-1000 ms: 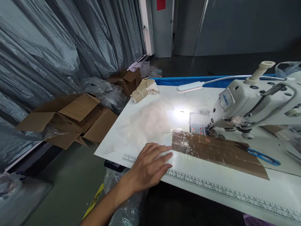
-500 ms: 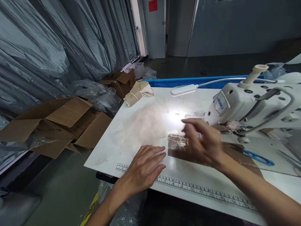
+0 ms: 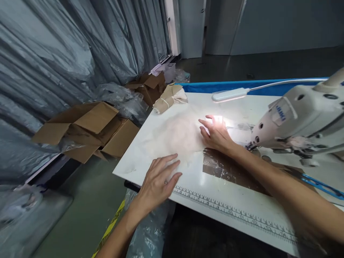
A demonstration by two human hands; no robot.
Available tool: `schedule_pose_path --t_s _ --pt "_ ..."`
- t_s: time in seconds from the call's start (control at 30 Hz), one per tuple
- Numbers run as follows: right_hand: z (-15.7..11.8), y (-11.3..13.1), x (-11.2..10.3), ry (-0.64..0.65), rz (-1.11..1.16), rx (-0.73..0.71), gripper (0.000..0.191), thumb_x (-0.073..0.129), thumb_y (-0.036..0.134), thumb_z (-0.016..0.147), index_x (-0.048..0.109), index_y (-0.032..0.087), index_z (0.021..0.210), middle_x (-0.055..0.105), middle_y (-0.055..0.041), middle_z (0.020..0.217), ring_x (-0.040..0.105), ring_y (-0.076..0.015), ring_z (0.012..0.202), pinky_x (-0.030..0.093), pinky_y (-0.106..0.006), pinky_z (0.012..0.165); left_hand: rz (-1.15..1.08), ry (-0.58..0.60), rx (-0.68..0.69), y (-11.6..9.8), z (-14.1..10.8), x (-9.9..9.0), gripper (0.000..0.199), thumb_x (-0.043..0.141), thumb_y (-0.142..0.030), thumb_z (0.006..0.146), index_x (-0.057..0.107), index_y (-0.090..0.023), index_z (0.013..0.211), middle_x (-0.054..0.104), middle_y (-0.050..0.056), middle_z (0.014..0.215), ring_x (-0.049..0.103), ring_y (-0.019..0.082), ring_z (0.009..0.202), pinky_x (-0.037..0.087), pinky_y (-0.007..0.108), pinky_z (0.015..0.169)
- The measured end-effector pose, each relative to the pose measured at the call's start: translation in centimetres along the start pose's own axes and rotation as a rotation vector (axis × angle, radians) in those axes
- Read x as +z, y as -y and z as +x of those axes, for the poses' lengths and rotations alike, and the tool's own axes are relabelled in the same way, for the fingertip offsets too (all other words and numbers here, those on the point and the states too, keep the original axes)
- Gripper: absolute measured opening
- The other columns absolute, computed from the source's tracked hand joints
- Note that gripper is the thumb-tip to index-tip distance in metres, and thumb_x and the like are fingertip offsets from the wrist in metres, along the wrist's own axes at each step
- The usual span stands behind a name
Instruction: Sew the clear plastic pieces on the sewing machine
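My left hand [image 3: 161,179] is open over the front left part of the white sewing table [image 3: 190,179], fingers apart and nothing in them. Under the lamp's bright spot, my right hand [image 3: 215,132] is open too, its fingers spread and bare. Between and beyond the hands lies a pale, smudged patch [image 3: 174,132] on the tabletop; what it is I cannot make out. Beneath my right forearm is a brown, tape-covered strip [image 3: 217,165] on the table. The head of the white JUKI sewing machine [image 3: 285,111] stands to the right of my right hand.
A white lamp bar [image 3: 230,95] hangs over the table's far side. A tied cloth bundle [image 3: 169,98] rests at the back left corner. Blue snips or a similar tool [image 3: 322,186] lie at the right. Open cardboard boxes [image 3: 91,125] stand on the floor at left. A printed ruler [image 3: 231,211] runs along the front edge.
My right hand has moved away from the machine onto the lit area, its fingers opening out. My left hand stays open near the front edge. The view has turned slightly left.
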State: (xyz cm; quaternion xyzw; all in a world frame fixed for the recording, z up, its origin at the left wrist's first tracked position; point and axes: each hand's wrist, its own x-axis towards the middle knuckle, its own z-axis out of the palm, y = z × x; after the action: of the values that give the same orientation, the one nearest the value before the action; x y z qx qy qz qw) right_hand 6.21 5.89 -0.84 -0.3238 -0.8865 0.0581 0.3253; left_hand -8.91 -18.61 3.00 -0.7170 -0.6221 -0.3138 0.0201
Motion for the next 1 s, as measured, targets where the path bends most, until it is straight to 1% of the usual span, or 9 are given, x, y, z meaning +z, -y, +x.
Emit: schedule_pose_path --t_s 0.1,0.17,0.3,0.43,0.63,0.7,0.8,0.87,1.0 --pt "-2.3 1.1 -1.1 0.019 0.086 -0.069 0.036 0.045 0.027 0.096 0.061 0.018 0.126 0.052 -0.0216 0.128 0.05 -0.0379 0.113 0.05 -0.059 0.085 0.052 -0.03 -0.269 0.9 -0.6 0.0 0.031 0.059 -0.032 0.097 0.058 -0.021 0.126 0.064 0.012 0.122 0.064 0.025 0.114 0.057 0.04 0.091" --pt "-4.3 1.7 -2.0 0.025 0.139 -0.134 0.035 0.047 0.024 0.095 0.058 0.018 0.128 0.051 -0.0208 0.128 0.049 -0.0357 0.114 0.052 -0.057 0.085 0.06 -0.018 -0.376 1.5 -0.8 0.2 0.026 0.059 -0.038 0.096 0.063 -0.02 0.115 0.065 0.011 0.115 0.067 0.024 0.105 0.058 0.037 0.086" --pt "-8.5 2.6 -4.5 0.072 0.153 -0.263 0.037 0.047 0.017 0.094 0.053 0.017 0.131 0.049 -0.0214 0.131 0.053 -0.0311 0.112 0.053 -0.054 0.088 0.013 -0.026 -0.373 2.3 -0.5 0.5 0.025 0.055 -0.04 0.095 0.069 -0.02 0.087 0.069 0.007 0.096 0.068 0.021 0.089 0.056 0.034 0.085" --pt "-11.6 1.7 -7.3 0.07 0.149 -0.385 0.041 0.05 0.011 0.09 0.052 0.018 0.131 0.054 -0.0196 0.127 0.055 -0.0297 0.114 0.054 -0.052 0.089 -0.061 -0.072 -0.434 3.5 0.5 -0.1 0.026 0.062 -0.045 0.086 0.073 -0.022 0.081 0.073 0.004 0.092 0.068 0.022 0.087 0.055 0.032 0.081" --pt "-14.9 -0.9 -10.4 0.023 0.151 -0.204 0.032 0.05 0.01 0.09 0.059 0.018 0.12 0.052 -0.017 0.126 0.062 -0.0212 0.095 0.059 -0.044 0.081 -0.45 -0.439 -0.748 4.2 3.9 0.0 0.034 0.073 -0.05 0.068 0.07 -0.017 0.077 0.063 -0.001 0.065 0.053 0.014 0.059 0.044 0.024 0.054" --pt "-15.6 -1.5 -10.7 0.01 0.171 -0.145 0.028 0.049 0.013 0.092 0.061 0.018 0.117 0.051 -0.0169 0.125 0.063 -0.0211 0.093 0.06 -0.044 0.08 -0.53 -0.384 -0.711 3.5 4.8 0.6 0.035 0.076 -0.049 0.065 0.07 -0.017 0.077 0.066 0.0 0.069 0.055 0.014 0.063 0.047 0.025 0.059" --pt "-16.1 -1.8 -10.8 -0.001 0.207 -0.096 0.024 0.05 0.016 0.094 0.064 0.019 0.112 0.053 -0.0157 0.122 0.064 -0.0216 0.092 0.061 -0.043 0.077 -0.481 -0.111 -0.575 2.3 5.2 1.3 0.031 0.076 -0.047 0.07 0.074 -0.018 0.08 0.073 0.004 0.086 0.064 0.019 0.08 0.052 0.029 0.074" --pt "-16.3 -1.8 -10.8 -0.02 0.218 -0.088 0.022 0.051 0.018 0.094 0.065 0.02 0.111 0.054 -0.0149 0.119 0.065 -0.0218 0.091 0.061 -0.042 0.076 -0.41 -0.024 -0.528 2.2 4.9 1.3 0.03 0.073 -0.047 0.076 0.075 -0.018 0.083 0.074 0.007 0.096 0.066 0.02 0.088 0.052 0.029 0.079" --pt "-16.7 -2.3 -10.7 -0.014 0.214 -0.125 0.023 0.058 0.018 0.092 0.067 0.024 0.113 0.059 -0.0145 0.117 0.067 -0.0233 0.091 0.059 -0.038 0.074 -0.269 -0.218 -0.59 5.0 3.7 -0.4 0.035 0.066 -0.046 0.083 0.074 -0.015 0.097 0.073 0.007 0.089 0.065 0.018 0.079 0.052 0.027 0.074"
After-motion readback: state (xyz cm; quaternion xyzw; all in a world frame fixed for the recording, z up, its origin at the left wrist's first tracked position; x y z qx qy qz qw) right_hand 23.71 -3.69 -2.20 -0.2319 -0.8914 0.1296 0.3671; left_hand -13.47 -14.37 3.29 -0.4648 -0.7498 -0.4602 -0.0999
